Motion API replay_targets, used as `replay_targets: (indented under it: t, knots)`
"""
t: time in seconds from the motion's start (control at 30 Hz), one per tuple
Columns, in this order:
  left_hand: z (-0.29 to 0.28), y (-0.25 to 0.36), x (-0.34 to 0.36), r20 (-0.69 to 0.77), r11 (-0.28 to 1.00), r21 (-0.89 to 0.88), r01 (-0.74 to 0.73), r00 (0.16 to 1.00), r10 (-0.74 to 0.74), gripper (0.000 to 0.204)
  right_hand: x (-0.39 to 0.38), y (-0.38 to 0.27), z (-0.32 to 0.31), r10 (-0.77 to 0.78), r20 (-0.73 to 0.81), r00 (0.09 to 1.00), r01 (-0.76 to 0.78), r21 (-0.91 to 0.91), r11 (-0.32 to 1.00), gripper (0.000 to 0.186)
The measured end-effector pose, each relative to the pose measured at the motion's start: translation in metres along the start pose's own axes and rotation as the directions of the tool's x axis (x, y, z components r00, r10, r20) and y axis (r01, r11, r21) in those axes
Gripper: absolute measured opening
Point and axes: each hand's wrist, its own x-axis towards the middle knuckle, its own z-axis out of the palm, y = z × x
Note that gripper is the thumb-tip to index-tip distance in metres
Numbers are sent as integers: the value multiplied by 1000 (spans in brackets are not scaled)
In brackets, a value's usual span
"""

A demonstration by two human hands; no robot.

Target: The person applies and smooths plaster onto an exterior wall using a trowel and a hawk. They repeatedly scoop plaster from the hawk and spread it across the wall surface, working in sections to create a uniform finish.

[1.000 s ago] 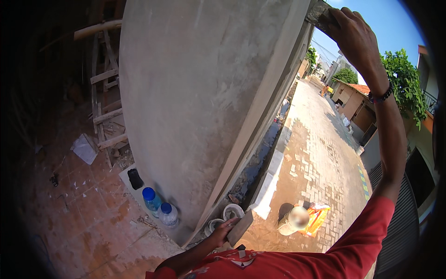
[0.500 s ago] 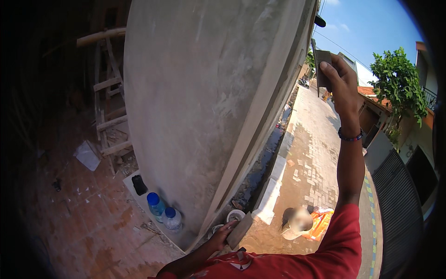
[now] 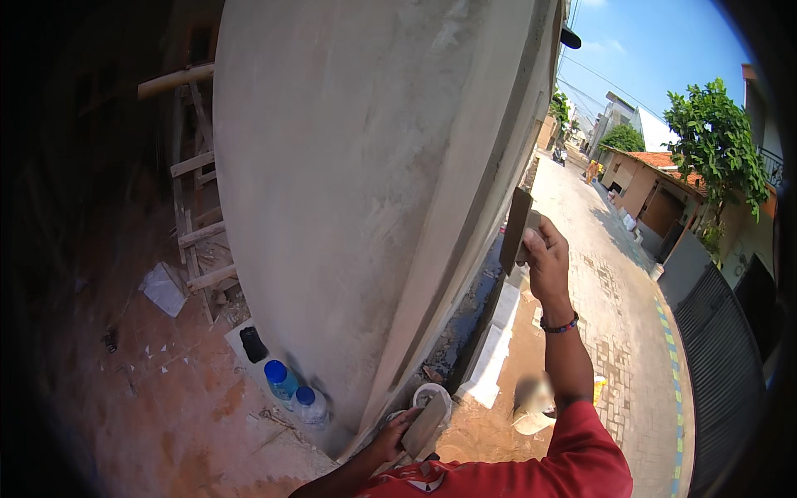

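My right hand (image 3: 548,256) is closed around the grip of a flat plastering trowel (image 3: 516,231), its dark blade standing nearly upright beside the outer edge of the grey plastered wall (image 3: 332,183). Whether the blade touches that edge I cannot tell. Low at the foot of the wall, my left hand (image 3: 392,433) grips a flat grey rectangular plate (image 3: 424,426), tilted. A white bucket (image 3: 440,393) sits just behind this plate.
Two blue-capped bottles (image 3: 309,405) and a black object (image 3: 252,344) rest on a ledge at left. Beyond is a wooden ladder-like frame (image 3: 199,236). A drainage ditch (image 3: 477,303) runs along the wall. A person in a pale hat (image 3: 533,422) is low in the alley.
My right hand has come down and leftward with the trowel, from high against the sky to about mid-height by the wall edge. My left hand keeps its plate and has barely moved.
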Motion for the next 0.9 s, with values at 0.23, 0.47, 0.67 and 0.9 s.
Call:
replay_targets:
  t: [0.23, 0.47, 0.67, 0.9]
  knots:
    - [1, -2, 11, 19, 998, -61, 14, 1000, -13, 45, 98, -109, -8, -469, 55, 882, 469, -206, 859, 44]
    - [7, -3, 23, 43, 996, -83, 16, 999, -12, 45, 177, -158, 7, -675, 119, 728, 675, -294, 677, 42]
    - [3, -5, 29, 51, 997, -80, 16, 999, -12, 45, 172, -98, 6, -660, -5, 751, 590, -444, 674, 47]
    - [0, -10, 25, 82, 996, -83, 19, 997, -12, 43, 88, -39, -35, -169, -115, 979, 144, -200, 969, 38]
